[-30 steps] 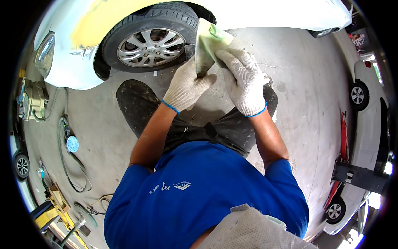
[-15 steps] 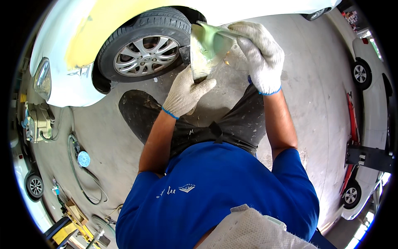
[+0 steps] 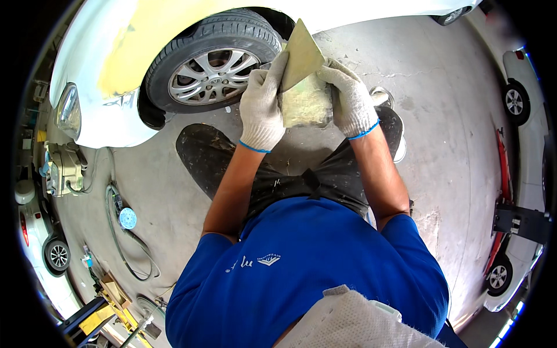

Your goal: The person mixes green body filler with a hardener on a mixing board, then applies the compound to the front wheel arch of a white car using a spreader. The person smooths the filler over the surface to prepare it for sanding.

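Note:
Both my hands wear white knitted gloves and meet in front of the car's front wheel point(image 3: 214, 78). My left hand point(image 3: 262, 107) is closed on the left side of a putty board point(image 3: 306, 107), a flat slab smeared pale yellow-green. My right hand point(image 3: 351, 98) is closed, pinching the right corner of a flat olive-coloured putty spreader point(image 3: 303, 55). The spreader is tilted over the board's far part, one corner pointing up. My left thumb lies along its left edge. Fingers behind the board are hidden.
The white car body point(image 3: 104, 124) with a yellow filler patch point(image 3: 119, 64) curves over the wheel. On the floor to the left lie a sander point(image 3: 127, 218), its hose point(image 3: 119, 246) and a boxy machine point(image 3: 65, 168). A shiny round object point(image 3: 382, 95) is by my right knee. Other cars stand at both sides.
My left hand has moved up and my right hand down and inward. The spreader, with green putty on it before, now stands tilted with its bare olive face showing. The view has shifted slightly.

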A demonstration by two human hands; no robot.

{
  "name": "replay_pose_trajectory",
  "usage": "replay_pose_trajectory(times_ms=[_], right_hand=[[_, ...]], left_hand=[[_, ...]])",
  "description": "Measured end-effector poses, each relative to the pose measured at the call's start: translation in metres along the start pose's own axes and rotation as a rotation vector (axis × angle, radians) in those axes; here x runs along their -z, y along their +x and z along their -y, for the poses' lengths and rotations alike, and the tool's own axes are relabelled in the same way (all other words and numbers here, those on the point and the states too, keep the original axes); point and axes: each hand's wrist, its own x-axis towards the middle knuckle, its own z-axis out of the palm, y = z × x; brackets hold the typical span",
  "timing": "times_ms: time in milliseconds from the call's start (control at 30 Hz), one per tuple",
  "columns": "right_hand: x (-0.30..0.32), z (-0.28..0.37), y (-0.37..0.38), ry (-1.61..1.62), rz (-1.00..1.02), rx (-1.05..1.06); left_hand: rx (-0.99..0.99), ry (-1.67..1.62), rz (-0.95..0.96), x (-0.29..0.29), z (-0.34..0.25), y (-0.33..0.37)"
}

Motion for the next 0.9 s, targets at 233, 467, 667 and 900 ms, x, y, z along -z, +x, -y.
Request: replay_pose_trajectory(times_ms=[233,467,667,900], right_hand=[[0.011,0.016,0.008,0.046,0.193,0.093],[0.026,0.041,0.02,-0.334,-0.029,0.59],[0.015,0.033,0.017,-0.583,0.249,0.46],[0.014,0.033,0.006,-1.294,0.135,1.186]], left_hand=[[-0.305,1.029,0.084,0.009,0.026,-0.026],[0.407,0.127,0.245,0.027,-0.002,-0.022],[0.357,0.366,0.38,0.016,-0.028,-0.021],[0.08,0.495,0.309,0.022,-0.023,-0.018]])
